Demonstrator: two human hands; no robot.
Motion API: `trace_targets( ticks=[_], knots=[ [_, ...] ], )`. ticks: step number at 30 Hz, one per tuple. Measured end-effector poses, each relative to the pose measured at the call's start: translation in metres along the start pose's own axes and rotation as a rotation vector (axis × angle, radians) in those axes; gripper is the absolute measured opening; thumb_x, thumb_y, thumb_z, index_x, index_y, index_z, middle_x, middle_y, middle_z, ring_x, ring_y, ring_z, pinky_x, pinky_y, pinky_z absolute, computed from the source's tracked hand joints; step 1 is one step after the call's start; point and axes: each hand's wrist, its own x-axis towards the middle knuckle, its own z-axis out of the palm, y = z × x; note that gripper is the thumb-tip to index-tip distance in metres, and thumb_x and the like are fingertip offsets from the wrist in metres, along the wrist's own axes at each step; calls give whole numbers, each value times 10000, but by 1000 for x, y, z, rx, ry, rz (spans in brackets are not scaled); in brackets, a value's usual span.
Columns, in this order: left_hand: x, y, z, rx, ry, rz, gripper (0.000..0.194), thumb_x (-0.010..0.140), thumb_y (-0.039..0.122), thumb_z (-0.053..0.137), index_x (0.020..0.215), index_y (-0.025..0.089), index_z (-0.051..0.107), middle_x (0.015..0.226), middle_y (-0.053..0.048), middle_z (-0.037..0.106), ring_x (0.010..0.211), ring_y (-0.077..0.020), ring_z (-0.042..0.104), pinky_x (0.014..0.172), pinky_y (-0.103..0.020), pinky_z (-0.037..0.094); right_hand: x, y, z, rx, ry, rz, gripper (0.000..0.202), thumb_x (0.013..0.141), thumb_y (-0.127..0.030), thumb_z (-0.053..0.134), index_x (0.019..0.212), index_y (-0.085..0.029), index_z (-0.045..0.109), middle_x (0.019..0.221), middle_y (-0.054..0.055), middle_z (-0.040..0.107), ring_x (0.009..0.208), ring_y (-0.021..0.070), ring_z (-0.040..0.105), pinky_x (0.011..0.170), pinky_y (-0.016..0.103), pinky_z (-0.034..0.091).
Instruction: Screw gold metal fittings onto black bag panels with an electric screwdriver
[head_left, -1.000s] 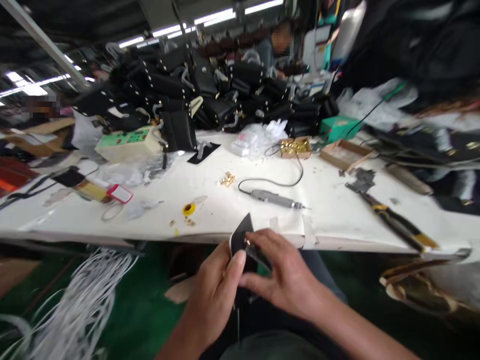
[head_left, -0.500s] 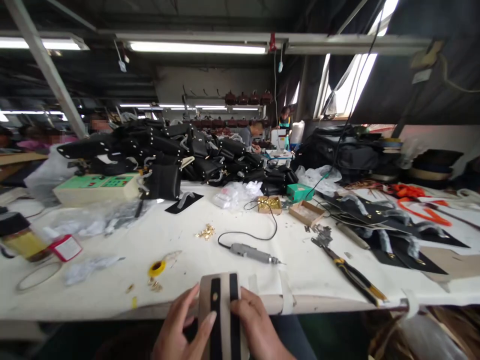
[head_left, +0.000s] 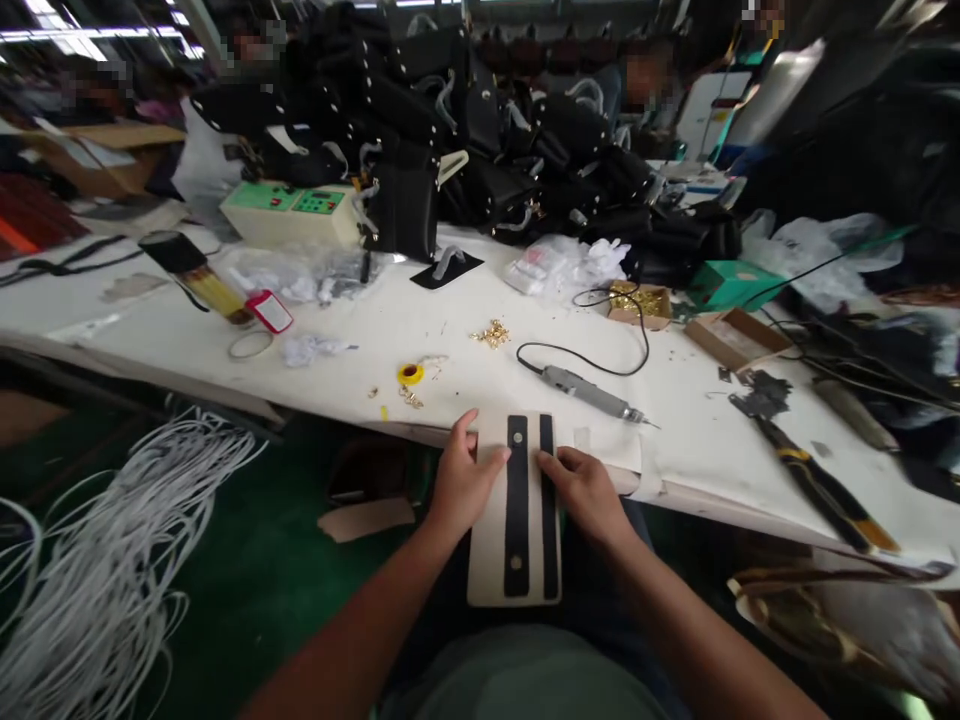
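Observation:
A beige panel [head_left: 492, 540] with two black strips lies over my lap at the table's front edge. Two round metal studs show on its left strip [head_left: 517, 500]. My left hand [head_left: 463, 478] grips the panel's left side, thumb on top by the strip. On the right side, my right hand [head_left: 589, 490] holds the panel with its fingers by the other black strip [head_left: 549, 520]. Beyond the panel, a grey electric screwdriver [head_left: 589, 391] rests on the white table, with small gold pieces [head_left: 493, 334] and a yellow tape roll [head_left: 410, 373] to its left.
Black bags [head_left: 405, 205] are heaped at the back beside a green-topped machine [head_left: 292, 213]. Pliers [head_left: 825, 490] and an open box [head_left: 735, 340] lie at the right, a bottle [head_left: 195, 278] at the left. White cords [head_left: 127, 570] cover the floor at lower left. People are in the background.
The view has tilted down and turned left, bringing my forearms, lap and the floor into sight. The panel now shows at full length, still between both hands.

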Motion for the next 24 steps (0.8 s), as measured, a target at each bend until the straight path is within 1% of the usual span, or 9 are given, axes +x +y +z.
trace_targets(
  ticks=[2, 3, 7, 9, 12, 16, 19, 21, 24],
  knots=[
    [3, -2, 4, 81, 4, 37, 752, 865, 311, 733, 1525, 158, 408, 1004, -70, 762, 882, -232, 740, 871, -402, 585, 2, 4, -2, 22, -13, 64, 501, 863, -628, 697, 668, -215, 493, 563, -62, 418, 538, 117, 335, 504, 276, 241],
    [4, -2, 5, 151, 10, 80, 725, 861, 284, 735, 1508, 166, 432, 1054, -83, 753, 924, -239, 735, 895, -415, 584, 2, 6, -2, 51, -18, 92, 503, 857, -635, 700, 671, -215, 495, 563, -59, 438, 532, 117, 348, 503, 274, 247],
    [7, 2, 4, 528, 64, 370, 525, 837, 236, 777, 1339, 215, 623, 1394, -144, 623, 1241, -310, 629, 1049, -480, 537, 6, 16, 1, 132, 8, 145, 486, 820, -648, 726, 688, -207, 571, 572, -22, 553, 522, 143, 441, 498, 278, 304],
    [12, 3, 3, 649, 32, 513, 395, 872, 271, 768, 1257, 223, 692, 1463, -135, 596, 1311, -327, 574, 1105, -506, 500, 9, 19, 3, 145, 30, 150, 475, 802, -647, 739, 690, -203, 611, 570, -4, 586, 520, 161, 480, 493, 285, 333],
    [25, 0, 5, 666, -74, 649, 239, 935, 294, 720, 1166, 238, 750, 1419, -82, 670, 1365, -309, 537, 1169, -517, 442, 12, 21, 5, 144, 53, 150, 468, 794, -651, 745, 711, -198, 661, 588, 15, 629, 528, 180, 522, 489, 290, 366],
    [41, -12, 12, 615, -123, 630, 176, 915, 319, 769, 1079, 257, 780, 1279, -28, 762, 1294, -287, 591, 1150, -511, 444, 11, 18, -2, 36, 18, 163, 490, 827, -671, 714, 750, -188, 722, 612, 22, 650, 535, 189, 548, 493, 293, 395],
    [46, -15, 15, 603, -121, 588, 191, 876, 327, 821, 1055, 271, 787, 1227, -4, 786, 1235, -283, 622, 1119, -505, 442, 10, 10, -20, -176, 25, 119, 472, 869, -654, 689, 806, -193, 770, 664, 29, 684, 599, 212, 609, 555, 309, 450],
    [48, -15, 15, 593, -114, 570, 204, 842, 323, 855, 1031, 280, 792, 1200, 3, 796, 1223, -284, 628, 1101, -500, 438, 16, 1, -37, -323, 144, -11, 446, 889, -636, 680, 864, -205, 789, 742, 42, 727, 660, 228, 649, 633, 335, 494],
    [49, -14, 14, 588, -118, 550, 220, 820, 321, 875, 1023, 293, 795, 1192, 6, 799, 1227, -281, 623, 1094, -495, 426, 43, -13, -62, -560, 364, -313, 408, 907, -583, 673, 1027, -209, 784, 1000, 91, 772, 823, 265, 695, 775, 393, 544]
  ],
)
